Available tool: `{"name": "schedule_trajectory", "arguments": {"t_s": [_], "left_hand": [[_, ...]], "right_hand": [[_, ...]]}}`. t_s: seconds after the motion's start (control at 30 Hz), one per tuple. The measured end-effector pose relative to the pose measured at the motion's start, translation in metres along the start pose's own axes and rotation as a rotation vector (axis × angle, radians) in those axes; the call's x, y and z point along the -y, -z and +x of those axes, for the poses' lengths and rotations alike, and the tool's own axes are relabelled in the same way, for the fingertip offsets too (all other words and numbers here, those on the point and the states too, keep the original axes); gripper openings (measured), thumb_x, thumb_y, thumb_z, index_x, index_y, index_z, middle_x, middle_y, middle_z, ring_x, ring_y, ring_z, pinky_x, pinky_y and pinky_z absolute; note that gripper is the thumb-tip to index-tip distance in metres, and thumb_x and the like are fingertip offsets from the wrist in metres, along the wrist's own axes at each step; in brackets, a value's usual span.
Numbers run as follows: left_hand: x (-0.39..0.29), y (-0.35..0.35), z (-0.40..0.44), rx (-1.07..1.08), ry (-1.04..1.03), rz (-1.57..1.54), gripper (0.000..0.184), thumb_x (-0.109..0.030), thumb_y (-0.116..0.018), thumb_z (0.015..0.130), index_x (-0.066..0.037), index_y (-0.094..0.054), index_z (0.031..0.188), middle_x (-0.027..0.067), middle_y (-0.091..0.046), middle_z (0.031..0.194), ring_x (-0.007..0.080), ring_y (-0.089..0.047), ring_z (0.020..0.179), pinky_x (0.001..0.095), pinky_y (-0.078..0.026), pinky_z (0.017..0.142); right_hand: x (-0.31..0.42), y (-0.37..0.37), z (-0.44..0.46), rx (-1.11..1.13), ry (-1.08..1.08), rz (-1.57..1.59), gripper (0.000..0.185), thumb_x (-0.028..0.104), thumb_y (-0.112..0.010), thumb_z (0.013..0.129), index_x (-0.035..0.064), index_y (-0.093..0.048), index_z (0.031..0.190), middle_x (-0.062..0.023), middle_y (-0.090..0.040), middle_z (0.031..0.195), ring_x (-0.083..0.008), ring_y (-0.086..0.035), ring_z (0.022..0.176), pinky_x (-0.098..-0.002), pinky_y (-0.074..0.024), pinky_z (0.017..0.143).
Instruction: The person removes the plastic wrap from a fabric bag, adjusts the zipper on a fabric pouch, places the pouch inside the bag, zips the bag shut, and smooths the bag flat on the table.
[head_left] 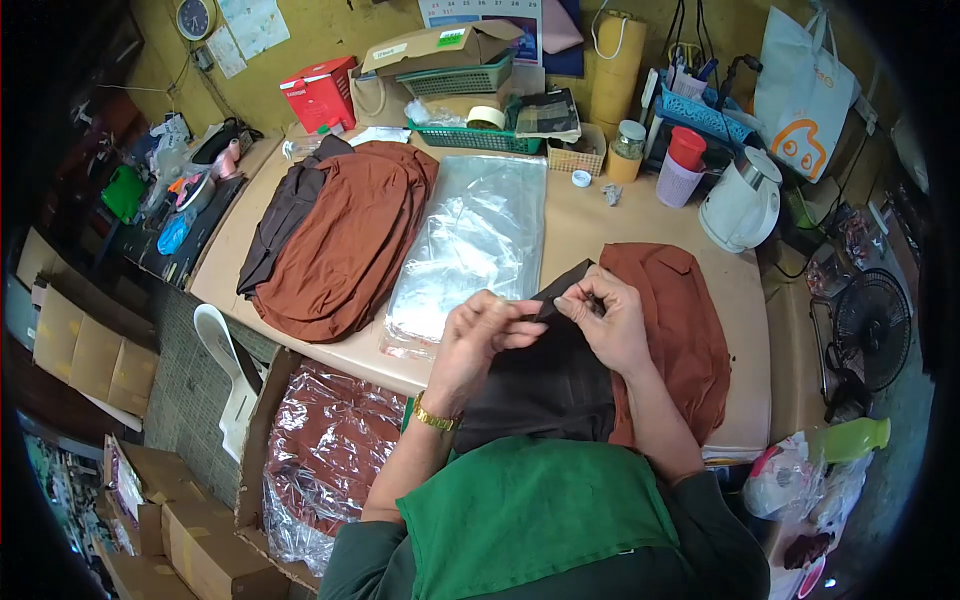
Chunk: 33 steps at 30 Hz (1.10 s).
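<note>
A dark brown cloth piece (540,385) lies at the table's front edge, its upper end lifted. My left hand (485,328) pinches a raised edge of it between thumb and fingers; a gold-coloured watch or bracelet is on that wrist. Close by on the right, my right hand (612,318) is closed on the same raised edge, its fingertips partly hiding the fabric. Under my right forearm spreads a rust-brown cloth pile (675,325). Left of my hands is a stack of clear plastic bags (470,240). Farther left sits another rust-brown cloth pile (345,235), with dark brown cloth (280,215) along its side.
Baskets (470,138), a jar (627,150), a red cup (686,148) and a white kettle (742,200) line the table's back. A carton holds plastic-wrapped brown cloth (325,440) below the front edge. A black fan (872,330) stands at right.
</note>
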<state>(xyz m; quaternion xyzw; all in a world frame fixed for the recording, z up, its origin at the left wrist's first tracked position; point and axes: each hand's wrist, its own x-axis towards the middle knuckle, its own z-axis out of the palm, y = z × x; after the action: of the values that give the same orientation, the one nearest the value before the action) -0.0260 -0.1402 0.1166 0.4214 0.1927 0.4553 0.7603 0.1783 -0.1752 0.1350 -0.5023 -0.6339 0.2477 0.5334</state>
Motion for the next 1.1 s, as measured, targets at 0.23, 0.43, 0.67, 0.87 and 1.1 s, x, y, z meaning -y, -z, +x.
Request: {"name": "schedule_trajectory", "arguments": {"t_s": [0.23, 0.43, 0.67, 0.87, 1.1], "left_hand": [[-0.001, -0.002, 0.012, -0.109, -0.309, 0.653, 0.017, -0.013, -0.061, 0.095, -0.002, -0.066, 0.106, 0.0004, -0.064, 0.084, 0.0060, -0.049, 0.063, 0.0207, -0.043, 0.064], [-0.009, 0.027, 0.022, -0.291, -0.337, 0.383, 0.021, -0.019, -0.070, 0.090, -0.001, -0.069, 0.100, 0.0029, -0.067, 0.085, 0.0082, -0.059, 0.081, 0.0229, -0.044, 0.076], [0.007, 0.001, 0.012, -0.071, -0.067, 0.561, 0.018, -0.014, -0.071, 0.090, 0.001, -0.072, 0.100, 0.0015, -0.070, 0.087, 0.0049, -0.059, 0.080, 0.0215, -0.047, 0.072], [0.007, -0.006, 0.009, -0.118, -0.087, 0.543, 0.014, -0.010, -0.069, 0.090, 0.003, -0.072, 0.096, 0.0007, -0.069, 0.084, 0.0035, -0.058, 0.077, 0.0193, -0.048, 0.070], [0.010, -0.007, 0.008, -0.132, -0.080, 0.587, 0.012, -0.008, -0.069, 0.090, 0.003, -0.071, 0.095, 0.0013, -0.069, 0.084, 0.0041, -0.058, 0.077, 0.0201, -0.049, 0.070]], "right_hand": [[0.007, -0.012, -0.008, -0.027, 0.044, 0.016, 0.016, 0.009, -0.075, 0.083, -0.0010, -0.065, 0.077, -0.0016, -0.050, 0.070, -0.0095, -0.046, 0.064, -0.0260, -0.0372, 0.058], [0.000, -0.010, -0.013, -0.048, -0.002, 0.054, 0.015, 0.006, -0.074, 0.083, -0.0016, -0.064, 0.075, -0.0016, -0.049, 0.068, -0.0095, -0.044, 0.061, -0.0263, -0.0357, 0.056], [0.004, -0.016, -0.016, -0.026, 0.039, 0.059, 0.013, 0.008, -0.074, 0.085, 0.0004, -0.064, 0.080, 0.0023, -0.047, 0.072, -0.0054, -0.041, 0.064, -0.0213, -0.0332, 0.057], [0.011, -0.009, -0.017, -0.005, -0.015, -0.002, 0.026, 0.009, -0.072, 0.087, 0.0010, -0.059, 0.107, -0.0015, -0.050, 0.093, -0.0081, -0.054, 0.084, -0.0218, -0.0489, 0.073], [0.013, -0.001, -0.015, 0.044, -0.083, -0.004, 0.021, 0.015, -0.076, 0.083, 0.0020, -0.064, 0.095, -0.0062, -0.058, 0.093, -0.0183, -0.062, 0.085, -0.0326, -0.0532, 0.072]]}}
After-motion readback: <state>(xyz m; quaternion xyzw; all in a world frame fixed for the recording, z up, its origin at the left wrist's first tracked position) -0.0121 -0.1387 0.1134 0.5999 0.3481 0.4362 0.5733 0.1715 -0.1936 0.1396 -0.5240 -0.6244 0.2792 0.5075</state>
